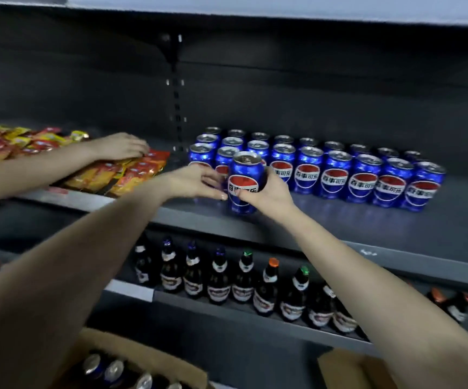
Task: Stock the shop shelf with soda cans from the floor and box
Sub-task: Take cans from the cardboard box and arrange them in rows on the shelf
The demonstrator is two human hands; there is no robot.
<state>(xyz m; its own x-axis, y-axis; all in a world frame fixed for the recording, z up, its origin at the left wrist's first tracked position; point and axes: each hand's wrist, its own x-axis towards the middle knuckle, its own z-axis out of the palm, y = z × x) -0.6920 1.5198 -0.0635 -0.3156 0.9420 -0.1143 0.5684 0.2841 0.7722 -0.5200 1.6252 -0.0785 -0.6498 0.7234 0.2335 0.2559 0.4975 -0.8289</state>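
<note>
A blue soda can (244,183) with a red, white and blue logo stands upright at the front of the dark shelf (339,228). My right hand (269,193) is wrapped around its right side. My left hand (196,182) is at its left side with the fingers apart and the fingertips against the can. Behind and to the right, rows of the same cans (362,178) stand three deep. At the bottom left an open cardboard box (148,357) holds more cans (115,370), of which only the silver tops show.
Red and yellow snack packets (131,175) lie on the shelf's left part, with another person's hand (120,147) resting on them. Dark bottles (218,279) line the shelf below. A second cardboard box (348,369) sits at the bottom right. Bare shelf lies before the can rows.
</note>
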